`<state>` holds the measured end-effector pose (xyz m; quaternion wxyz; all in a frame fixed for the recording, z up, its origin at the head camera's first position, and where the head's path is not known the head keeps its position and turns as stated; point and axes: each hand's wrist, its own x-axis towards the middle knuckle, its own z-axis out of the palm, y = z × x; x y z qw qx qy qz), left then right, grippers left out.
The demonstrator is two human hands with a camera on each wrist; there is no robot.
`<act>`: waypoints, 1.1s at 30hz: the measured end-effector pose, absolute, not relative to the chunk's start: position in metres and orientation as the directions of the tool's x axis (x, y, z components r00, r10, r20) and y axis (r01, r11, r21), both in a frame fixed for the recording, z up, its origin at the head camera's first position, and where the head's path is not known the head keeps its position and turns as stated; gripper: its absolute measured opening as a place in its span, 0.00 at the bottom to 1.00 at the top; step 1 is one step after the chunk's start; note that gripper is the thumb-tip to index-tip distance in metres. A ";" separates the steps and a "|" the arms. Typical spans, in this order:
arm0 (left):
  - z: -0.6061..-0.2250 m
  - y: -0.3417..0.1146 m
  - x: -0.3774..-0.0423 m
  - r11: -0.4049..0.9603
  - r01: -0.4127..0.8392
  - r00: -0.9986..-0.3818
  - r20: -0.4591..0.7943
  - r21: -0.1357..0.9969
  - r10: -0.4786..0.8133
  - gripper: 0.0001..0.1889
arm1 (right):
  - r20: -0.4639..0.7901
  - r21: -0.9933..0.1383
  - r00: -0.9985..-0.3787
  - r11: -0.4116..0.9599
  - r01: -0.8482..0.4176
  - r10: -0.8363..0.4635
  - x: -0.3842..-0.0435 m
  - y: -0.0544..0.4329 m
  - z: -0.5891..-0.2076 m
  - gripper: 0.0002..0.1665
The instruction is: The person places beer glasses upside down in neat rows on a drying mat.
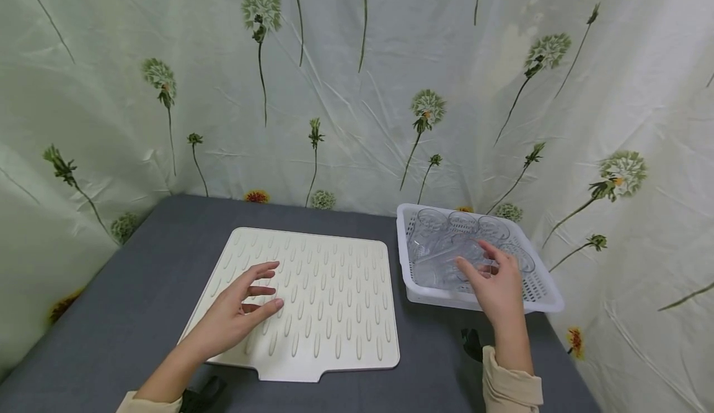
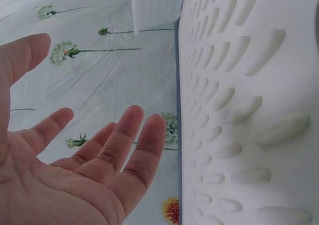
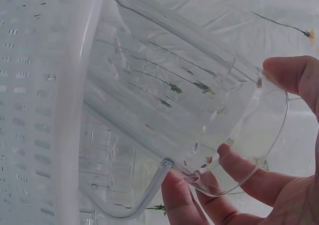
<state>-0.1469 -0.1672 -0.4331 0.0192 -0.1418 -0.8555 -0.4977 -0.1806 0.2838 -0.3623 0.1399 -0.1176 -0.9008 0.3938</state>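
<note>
Your grey table (image 1: 139,264) bears a ribbed white mat (image 1: 334,314), lying flat before you, and a white basket (image 1: 440,296) just to its right.

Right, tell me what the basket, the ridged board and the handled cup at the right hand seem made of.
Basket: white, slightly glossy, likely moulded plastic, given its regular rows of slots.
Ridged board: pale, fairly matt, perhaps plastic or silicone; its ribs look moulded in.
Handled cup: clear, smooth, shiny, glass or clear plastic; the flowered backdrop shows through.
</note>
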 end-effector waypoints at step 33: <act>-0.428 -0.159 -0.157 0.464 0.261 -0.958 0.167 0.846 0.234 0.37 | 0.182 -0.782 -0.921 0.618 0.077 0.345 -0.175 0.286 -0.365 0.42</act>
